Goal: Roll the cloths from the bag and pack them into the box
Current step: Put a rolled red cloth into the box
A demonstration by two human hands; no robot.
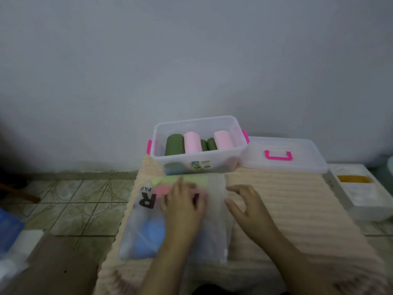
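A translucent plastic bag (214, 241) with black letters lies on a peach ribbed mat (287, 201). Inside it I see a blue cloth (148, 237), a pink cloth (161, 189) and a yellow-green cloth (191, 179). My left hand (182, 207) rests flat on top of the bag, over the pink cloth. My right hand (246, 205) is at the bag's right edge with thumb and fingers spread; it grips nothing. Behind the bag stands the clear box (212, 162) with pink latches, holding several rolled cloths, green (174, 144) and pink (192, 142).
The box's clear lid (297, 165) with a pink handle lies to the right of the box, against the wall. A white foam tray (361, 196) holding something yellow sits at the far right. Tiled floor lies to the left, with blue and white items (8, 233) at the left edge.
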